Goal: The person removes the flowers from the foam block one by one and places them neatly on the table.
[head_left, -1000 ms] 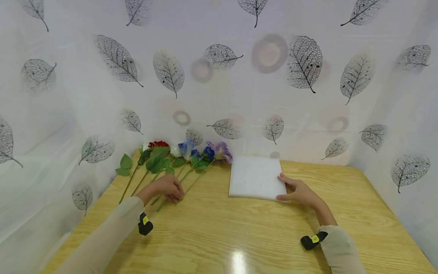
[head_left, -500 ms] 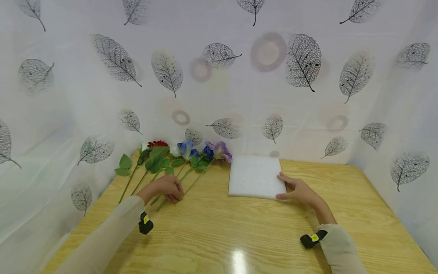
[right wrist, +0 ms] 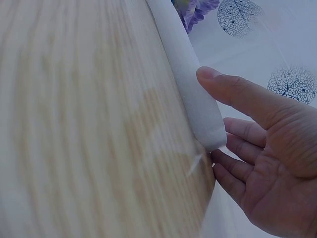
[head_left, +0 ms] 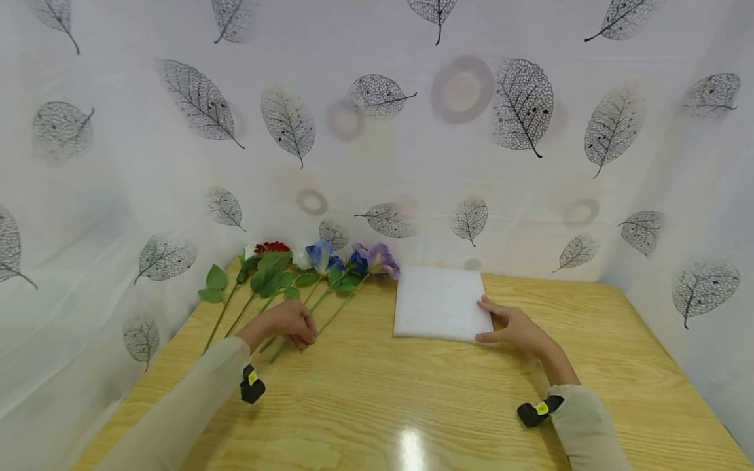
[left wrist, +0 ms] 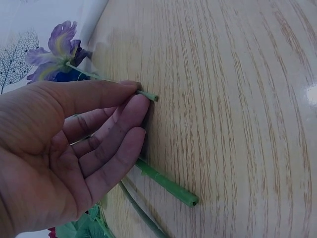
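On the left of the table, my left hand [head_left: 292, 323] pinches the thin green stem [left wrist: 150, 95] of a purple artificial flower [head_left: 383, 261] between thumb and forefinger, close to its cut end. A thicker green stem [left wrist: 176, 189] lies on the wood under the other fingers. The flower itself rests at the back, its head beside a white foam sheet [head_left: 442, 304]. At the sheet's near right corner, my right hand [head_left: 515, 329] touches it. The thumb lies on the near edge and the other fingers, spread and loosely bent, are along the right side.
Other artificial flowers lie in a row at the back left: a red one [head_left: 272, 247], a white one [head_left: 302, 258] and a blue one [head_left: 321, 255], with green leaves [head_left: 272, 273]. Behind the wooden table [head_left: 353, 405] hangs a leaf-printed curtain [head_left: 377, 163].
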Demonstrator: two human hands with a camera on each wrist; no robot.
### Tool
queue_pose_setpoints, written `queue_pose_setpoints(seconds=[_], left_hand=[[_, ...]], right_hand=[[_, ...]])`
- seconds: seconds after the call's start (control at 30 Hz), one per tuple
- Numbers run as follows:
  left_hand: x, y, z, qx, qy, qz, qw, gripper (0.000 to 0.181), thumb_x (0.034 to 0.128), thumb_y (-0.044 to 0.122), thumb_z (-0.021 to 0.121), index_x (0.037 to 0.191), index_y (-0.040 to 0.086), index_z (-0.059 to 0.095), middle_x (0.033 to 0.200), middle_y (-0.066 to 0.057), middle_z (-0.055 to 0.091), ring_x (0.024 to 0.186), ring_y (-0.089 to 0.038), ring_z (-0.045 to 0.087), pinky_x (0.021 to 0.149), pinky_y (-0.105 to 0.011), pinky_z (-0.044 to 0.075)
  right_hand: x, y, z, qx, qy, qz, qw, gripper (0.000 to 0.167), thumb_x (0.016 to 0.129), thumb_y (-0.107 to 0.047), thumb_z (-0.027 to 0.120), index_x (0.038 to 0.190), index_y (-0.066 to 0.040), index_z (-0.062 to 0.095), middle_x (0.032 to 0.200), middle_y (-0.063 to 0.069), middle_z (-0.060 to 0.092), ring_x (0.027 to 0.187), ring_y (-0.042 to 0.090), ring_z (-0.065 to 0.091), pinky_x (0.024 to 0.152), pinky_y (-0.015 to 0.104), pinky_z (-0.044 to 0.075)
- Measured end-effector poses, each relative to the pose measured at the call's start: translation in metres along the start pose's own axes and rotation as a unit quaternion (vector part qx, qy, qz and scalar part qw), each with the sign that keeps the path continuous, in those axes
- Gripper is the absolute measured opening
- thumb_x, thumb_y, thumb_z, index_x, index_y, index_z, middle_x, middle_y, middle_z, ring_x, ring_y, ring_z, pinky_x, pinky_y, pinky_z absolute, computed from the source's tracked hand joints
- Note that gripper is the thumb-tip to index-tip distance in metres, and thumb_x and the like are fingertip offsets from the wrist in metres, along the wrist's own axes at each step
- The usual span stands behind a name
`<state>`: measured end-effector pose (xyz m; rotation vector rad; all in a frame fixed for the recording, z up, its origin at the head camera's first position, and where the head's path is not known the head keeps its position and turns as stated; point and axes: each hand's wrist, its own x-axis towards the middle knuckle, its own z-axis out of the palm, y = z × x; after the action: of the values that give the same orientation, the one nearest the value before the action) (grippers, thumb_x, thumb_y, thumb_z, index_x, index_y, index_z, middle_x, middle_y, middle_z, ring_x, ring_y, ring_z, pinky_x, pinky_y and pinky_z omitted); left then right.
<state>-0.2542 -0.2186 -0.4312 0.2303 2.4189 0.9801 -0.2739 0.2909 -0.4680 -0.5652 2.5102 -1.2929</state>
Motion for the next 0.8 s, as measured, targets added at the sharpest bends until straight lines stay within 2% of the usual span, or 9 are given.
queue_pose_setpoints(seconds=[0.43, 0.63, 0.8], left_hand=[[0.0003, 0.0011, -0.0058, -0.006, 0.002, 0.018, 0.9998, 0.007, 0.0901, 0.005, 0.075, 0.095, -0.001, 0.076, 0.079, -0.008, 0.077, 0.067, -0.014, 0.072, 0.067, -0.034, 0.062], [0.0019, 0.0002, -0.0043, -0.005, 0.004, 0.011, 0.9999, 0.008, 0.0896, 0.005, 0.076, 0.095, 0.000, 0.077, 0.079, -0.007, 0.077, 0.068, -0.015, 0.073, 0.068, -0.035, 0.063], [0.0011, -0.0014, -0.0040, 0.002, 0.002, 0.010, 0.9999, 0.006, 0.0893, 0.005, 0.077, 0.093, 0.000, 0.078, 0.077, -0.007, 0.077, 0.067, -0.016, 0.073, 0.067, -0.034, 0.063]], right_hand=[[0.0020, -0.0052, -0.0044, -0.005, 0.004, -0.007, 1.0000, 0.091, 0.086, -0.023, 0.083, 0.156, 0.004, 0.033, 0.166, 0.028, 0.014, 0.151, 0.045, 0.022, 0.116, 0.050, 0.029], [0.0019, -0.0013, -0.0038, -0.021, 0.012, -0.006, 0.9997, 0.090, 0.084, -0.024, 0.085, 0.154, 0.004, 0.036, 0.164, 0.028, 0.018, 0.150, 0.045, 0.025, 0.116, 0.049, 0.029], [0.0012, 0.0036, 0.0000, -0.013, 0.011, -0.002, 0.9999, 0.091, 0.084, -0.025, 0.085, 0.154, 0.005, 0.035, 0.164, 0.028, 0.017, 0.150, 0.045, 0.024, 0.116, 0.048, 0.028]])
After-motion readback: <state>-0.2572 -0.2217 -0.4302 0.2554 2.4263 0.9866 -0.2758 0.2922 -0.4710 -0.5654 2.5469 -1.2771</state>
